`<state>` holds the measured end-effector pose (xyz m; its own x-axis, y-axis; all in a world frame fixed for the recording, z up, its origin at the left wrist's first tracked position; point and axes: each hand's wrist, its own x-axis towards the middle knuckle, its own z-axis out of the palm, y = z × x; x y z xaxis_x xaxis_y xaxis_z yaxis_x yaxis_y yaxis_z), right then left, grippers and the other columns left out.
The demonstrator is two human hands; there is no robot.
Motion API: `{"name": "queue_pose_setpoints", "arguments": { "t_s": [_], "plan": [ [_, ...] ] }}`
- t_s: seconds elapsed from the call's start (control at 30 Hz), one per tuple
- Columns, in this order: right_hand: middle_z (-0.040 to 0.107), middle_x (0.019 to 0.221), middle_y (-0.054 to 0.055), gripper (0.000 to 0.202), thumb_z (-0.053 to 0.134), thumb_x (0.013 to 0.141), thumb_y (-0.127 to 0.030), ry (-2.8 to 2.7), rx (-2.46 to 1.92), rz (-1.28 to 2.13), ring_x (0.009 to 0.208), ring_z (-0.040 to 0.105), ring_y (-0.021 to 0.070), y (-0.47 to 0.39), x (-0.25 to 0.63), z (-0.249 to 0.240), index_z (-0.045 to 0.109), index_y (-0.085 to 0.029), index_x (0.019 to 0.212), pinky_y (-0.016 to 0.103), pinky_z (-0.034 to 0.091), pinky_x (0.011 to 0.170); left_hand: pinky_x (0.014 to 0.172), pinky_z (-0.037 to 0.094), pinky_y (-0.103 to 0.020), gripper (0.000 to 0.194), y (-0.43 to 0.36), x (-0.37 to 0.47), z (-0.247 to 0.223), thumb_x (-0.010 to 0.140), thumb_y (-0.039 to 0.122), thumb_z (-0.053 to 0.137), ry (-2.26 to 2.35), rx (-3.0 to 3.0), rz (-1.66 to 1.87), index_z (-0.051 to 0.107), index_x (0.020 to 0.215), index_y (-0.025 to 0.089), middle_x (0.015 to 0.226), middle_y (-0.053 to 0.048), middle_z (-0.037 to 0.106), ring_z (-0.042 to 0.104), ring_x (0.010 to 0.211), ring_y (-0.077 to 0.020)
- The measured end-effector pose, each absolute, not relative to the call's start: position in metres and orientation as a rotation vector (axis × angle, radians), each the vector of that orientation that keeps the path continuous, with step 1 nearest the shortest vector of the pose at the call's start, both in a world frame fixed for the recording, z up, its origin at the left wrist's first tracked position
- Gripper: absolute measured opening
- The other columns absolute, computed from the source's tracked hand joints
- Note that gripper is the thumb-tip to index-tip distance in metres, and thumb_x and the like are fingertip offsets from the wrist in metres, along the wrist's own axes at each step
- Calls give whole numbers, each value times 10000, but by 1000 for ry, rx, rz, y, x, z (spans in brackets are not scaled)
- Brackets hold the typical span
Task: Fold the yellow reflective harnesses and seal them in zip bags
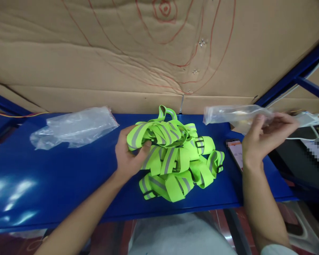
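Note:
A heap of fluorescent yellow-green reflective straps (pixel 175 159), each with a grey stripe, lies at the middle of the blue table; black buckles show on several of them. On the heap's upper left side, my left hand (pixel 129 154) is closed around a looped bundle of reflective straps (pixel 159 132), thumb in front, other fingers mostly hidden behind. Over the table's right part, my right hand (pixel 267 136) holds a clear plastic bag (pixel 228 114) between thumb and fingers. The bag stretches out leftward from the hand, above the table, and looks flat.
Another clear plastic bag (pixel 77 127) lies at the table's back left. A phone (pixel 236 152) rests beside my right wrist. Behind the blue table (pixel 69 177) stands a cardboard panel (pixel 122 63) with red drawn curves. Blue frame bars (pixel 289 74) and white cables are at the right.

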<state>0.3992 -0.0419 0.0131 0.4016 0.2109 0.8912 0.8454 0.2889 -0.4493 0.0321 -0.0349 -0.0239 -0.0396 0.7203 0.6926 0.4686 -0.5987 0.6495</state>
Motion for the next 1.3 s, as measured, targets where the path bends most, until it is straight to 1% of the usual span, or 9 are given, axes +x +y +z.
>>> {"name": "queue_pose_setpoints", "arguments": {
  "t_s": [0.13, 0.33, 0.5, 0.63, 0.73, 0.9, 0.97, 1.1, 1.3],
  "plan": [
    [619, 1083, 132, 220, 636, 940, -302, -1399, -1469, -489, 1024, 629, 266, -41, 390, 1, 577, -172, 1108, 425, 531, 862, 1053, 500, -522, 547, -34, 37, -23, 931, 476, 645, 1163, 2187, 1699, 471, 1379, 214, 1384, -133, 526, 524, 1331, -335],
    [584, 831, 12, 113, 625, 880, -267, -1326, -1518, -512, 750, 576, 190, -41, 385, -1, 520, -228, 864, 374, 503, 755, 1093, 451, -563, 680, -42, 41, -26, 808, 370, 725, 802, 2631, 1492, 457, 1428, 291, 1584, -134, 304, 427, 1421, -378],
    [497, 700, -47, 223, 660, 888, -310, -1183, -1384, -417, 576, 482, 129, -43, 369, 4, 470, -241, 792, 303, 447, 602, 1177, 283, -554, 599, -50, 48, -20, 907, 556, 658, 592, 2951, 879, 552, 1405, 241, 1544, -168, 485, 469, 1411, -372],
    [523, 696, -36, 237, 706, 874, -222, -1278, -1200, -442, 622, 545, 143, -52, 354, 0, 486, -240, 786, 305, 457, 608, 1195, 236, -502, 547, -51, 54, -23, 980, 541, 596, 568, 2930, 768, 555, 1415, 212, 1519, -166, 539, 482, 1422, -326],
    [613, 708, -22, 252, 699, 872, -135, -1673, -1010, -482, 699, 641, 160, -73, 338, 1, 500, -240, 758, 321, 504, 661, 1132, 321, -474, 448, -51, 52, -28, 1005, 509, 568, 629, 2721, 1026, 605, 1348, 224, 1359, -142, 651, 578, 1293, -299],
    [765, 873, 4, 131, 639, 932, -146, -2190, -591, -509, 991, 713, 183, -107, 293, 0, 696, -234, 854, 365, 523, 876, 804, 533, -365, 743, -56, 44, -24, 917, 778, 482, 585, 1894, 1271, 577, 1409, 229, 1046, -97, 708, 673, 905, -233],
    [781, 951, 0, 109, 648, 940, -166, -2276, -526, -476, 1088, 690, 180, -110, 277, -6, 736, -230, 940, 362, 507, 950, 762, 551, -330, 641, -56, 45, -20, 916, 683, 604, 672, 1606, 1323, 578, 1392, 256, 1028, -76, 715, 684, 869, -208],
    [779, 1018, 3, 90, 660, 949, -176, -2401, -504, -429, 1078, 676, 173, -106, 264, -17, 738, -202, 984, 345, 503, 990, 774, 562, -265, 246, -54, 51, -10, 904, 316, 759, 804, 1364, 1360, 695, 1130, 245, 991, -37, 734, 707, 871, -160],
    [760, 933, -2, 78, 647, 964, -168, -2348, -549, -381, 1003, 672, 165, -106, 272, -11, 718, -199, 963, 334, 504, 954, 648, 529, -214, 256, -35, 9, 25, 832, 257, 791, 1084, 1470, 1510, 734, 1081, 238, 911, -7, 733, 655, 709, -113]
  ]
}}
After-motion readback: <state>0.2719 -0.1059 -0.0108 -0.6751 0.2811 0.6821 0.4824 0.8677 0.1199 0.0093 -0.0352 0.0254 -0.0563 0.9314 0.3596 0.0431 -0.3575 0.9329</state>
